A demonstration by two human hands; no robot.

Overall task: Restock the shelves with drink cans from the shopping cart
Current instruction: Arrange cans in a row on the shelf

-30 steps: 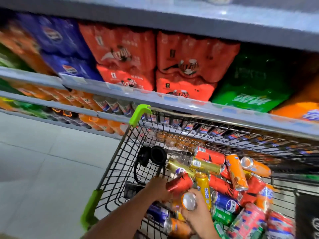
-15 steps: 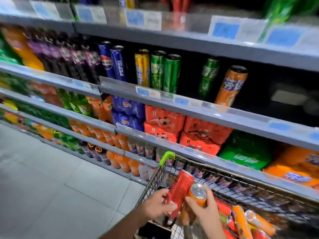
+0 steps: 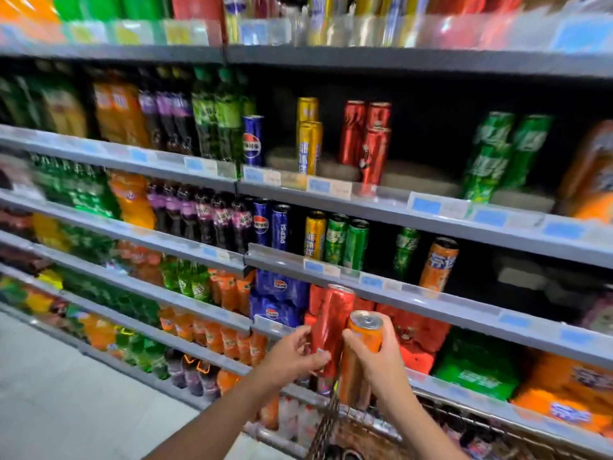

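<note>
Upright, slim red can (image 3: 333, 327), orange can (image 3: 358, 353)

Left bays: bottled drinks in rows, purple-labelled bottles (image 3: 212, 220) beside green bottles (image 3: 83, 194) and orange bottles (image 3: 132, 200). Lower down, shrink-wrapped multipacks: blue packs (image 3: 280, 293), red packs (image 3: 414, 330), a green pack (image 3: 477, 366), orange packs (image 3: 570, 393). Pale tiled floor (image 3: 66, 393) at lower left. Blue price tags (image 3: 426, 204) on rails; print too blurred to read.

Gripped in the left hand's fingers (image 3: 292, 355), the red can (image 3: 332, 323) is glossy metal. The orange can (image 3: 360, 353), in the right hand's fingers (image 3: 381, 360), has a bare silvery metal top. Below them, the cart (image 3: 328, 426) is wire mesh.
</note>
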